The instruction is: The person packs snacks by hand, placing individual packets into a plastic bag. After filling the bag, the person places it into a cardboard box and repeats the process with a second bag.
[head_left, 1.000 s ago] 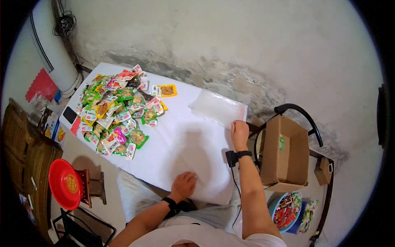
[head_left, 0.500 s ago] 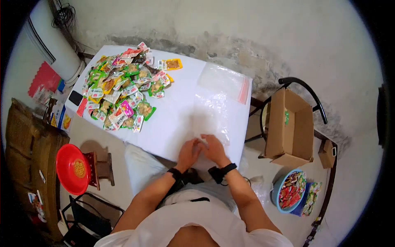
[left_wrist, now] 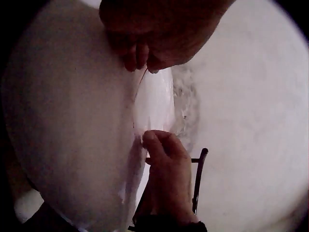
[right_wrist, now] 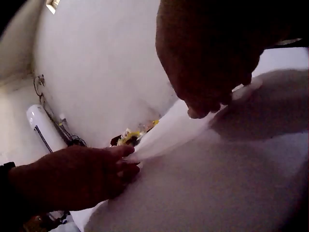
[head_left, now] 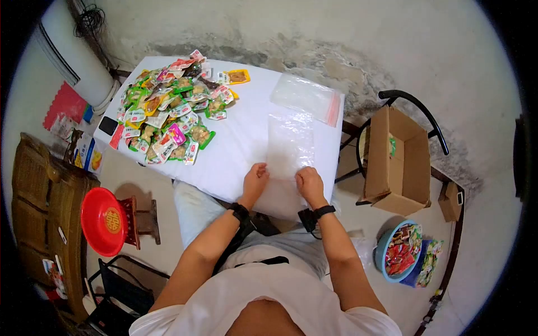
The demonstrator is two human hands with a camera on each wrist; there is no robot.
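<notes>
While both hands work at the table's (head_left: 241, 137) near edge, the clear bag (head_left: 290, 140) lies between them, and here's the line of it: long axis running from the person toward the wall (head_left: 314, 56), far end flat on the white cloth, near edge up at the fingers. The left hand (head_left: 256, 182) pinches one corner of that edge; the right hand (head_left: 311, 185) pinches the other, thumb against forefinger. Beyond, another bag (head_left: 302, 98) lies crosswise, its red strip (head_left: 334, 110) to the right.

Over to the left wrist view, and there's a detail the head view doesn't give: a thin red line (left_wrist: 140, 83) along the edge stretched between the hands. Whether the bag's mouth is parted, I can't tell. The right wrist view, low and dim, shows that edge slanting from hand to hand, with a mere sliver of the sachets behind. Only the head view has the whole heap of sachets (head_left: 168, 115) at left, plus the box (head_left: 398, 162) and the blue tub (head_left: 381, 255) at right.
</notes>
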